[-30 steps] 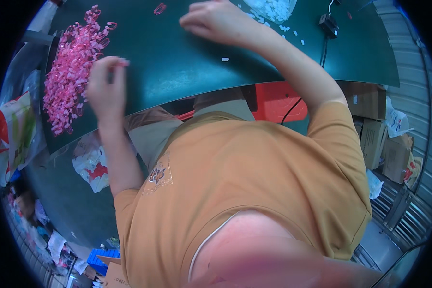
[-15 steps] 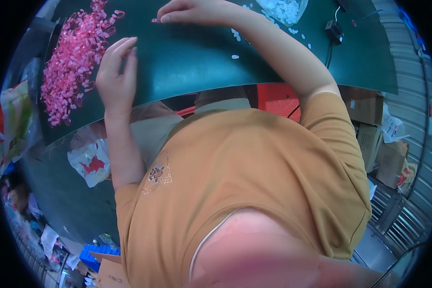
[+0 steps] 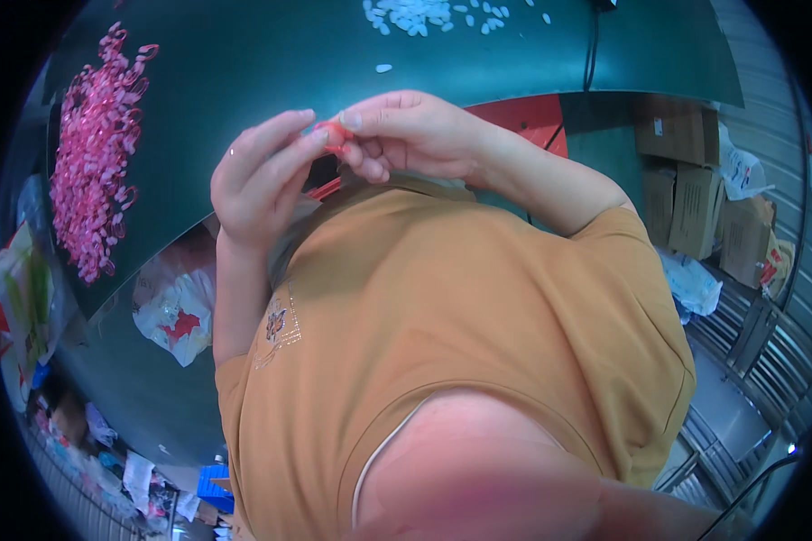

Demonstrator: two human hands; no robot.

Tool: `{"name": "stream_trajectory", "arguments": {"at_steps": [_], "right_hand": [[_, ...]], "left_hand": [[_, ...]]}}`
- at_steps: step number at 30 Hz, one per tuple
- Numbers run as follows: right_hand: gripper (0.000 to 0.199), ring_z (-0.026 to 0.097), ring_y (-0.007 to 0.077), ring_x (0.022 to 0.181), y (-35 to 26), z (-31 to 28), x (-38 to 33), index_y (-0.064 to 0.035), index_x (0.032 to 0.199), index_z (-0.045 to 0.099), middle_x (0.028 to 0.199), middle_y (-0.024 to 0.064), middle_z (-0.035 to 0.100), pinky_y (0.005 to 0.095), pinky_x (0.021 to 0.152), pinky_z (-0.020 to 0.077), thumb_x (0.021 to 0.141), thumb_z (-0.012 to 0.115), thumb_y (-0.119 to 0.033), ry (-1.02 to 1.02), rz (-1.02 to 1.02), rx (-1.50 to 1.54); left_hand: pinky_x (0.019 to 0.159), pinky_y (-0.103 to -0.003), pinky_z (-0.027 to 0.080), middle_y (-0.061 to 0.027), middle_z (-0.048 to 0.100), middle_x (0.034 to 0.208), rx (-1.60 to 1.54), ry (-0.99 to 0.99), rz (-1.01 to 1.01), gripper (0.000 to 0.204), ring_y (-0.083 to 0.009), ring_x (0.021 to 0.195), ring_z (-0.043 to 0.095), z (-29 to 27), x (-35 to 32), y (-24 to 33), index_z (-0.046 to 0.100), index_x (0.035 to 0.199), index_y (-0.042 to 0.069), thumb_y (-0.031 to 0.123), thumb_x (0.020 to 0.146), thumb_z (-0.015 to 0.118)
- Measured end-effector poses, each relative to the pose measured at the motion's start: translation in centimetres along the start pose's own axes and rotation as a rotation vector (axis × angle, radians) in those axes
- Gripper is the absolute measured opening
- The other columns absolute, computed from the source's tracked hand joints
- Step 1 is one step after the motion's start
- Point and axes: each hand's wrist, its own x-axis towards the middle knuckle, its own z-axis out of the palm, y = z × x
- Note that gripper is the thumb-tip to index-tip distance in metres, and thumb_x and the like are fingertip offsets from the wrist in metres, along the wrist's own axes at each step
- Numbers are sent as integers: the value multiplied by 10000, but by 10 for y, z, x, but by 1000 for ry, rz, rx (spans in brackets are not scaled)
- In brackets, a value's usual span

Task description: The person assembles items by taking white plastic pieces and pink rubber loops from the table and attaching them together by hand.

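Note:
My left hand and my right hand meet near the table's front edge, close to my body. Between their fingertips is a small glossy red-pink piece, pinched from both sides; the fingers cover part of it, and its exact kind is too small to make out. To the left on the dark green table lies a long heap of small pink looped pieces with pale parts. Small white oval pieces are scattered at the far side, and a single white oval piece lies nearer to my hands.
A black cable runs over the far right of the table. Cardboard boxes and plastic bags stand at the right, by a metal rack. A white plastic bag with a red mark hangs below the table's edge at the left.
My right hand has come back from the far side of the table toward my body. My left hand has moved right to meet it, and both now grip the red-pink piece. The view has shifted.

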Motion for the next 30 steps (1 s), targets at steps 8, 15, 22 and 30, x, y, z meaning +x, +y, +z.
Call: {"name": "stream_trajectory", "arguments": {"at_steps": [8,15,22,30], "right_hand": [[294,658,108,820,13,-1,-17,-44,1155,792,967,24,743,265,750,545,1142,646,-299,67,105,-226],[140,710,278,875,-43,-25,-22,-108,1088,809,958,67,710,399,772,551,1005,769,-213,529,-652,-1822],[226,751,290,850,-45,-40,-8,-150,1043,833,944,55,729,441,728,597,992,777,-363,607,-650,-2017],[93,726,185,874,-32,-43,2,-205,949,818,893,-39,682,402,821,488,961,790,-293,506,-891,-2084]], "left_hand": [[771,-369,630,-118,790,1157,-22,-149,50,369,-270,917,770,16,-2,6,809,1138,39,-36,777,829],[793,-331,637,-162,742,1178,12,-19,-172,271,-224,967,745,17,-5,-4,768,1219,-18,-123,971,745],[773,-324,622,-119,732,1134,48,-64,-282,260,-207,916,739,26,-3,-5,779,1150,9,-131,939,719],[790,-366,557,-57,777,1124,287,-145,-227,260,-233,880,730,23,-2,-7,758,1099,80,-75,889,750]]}}
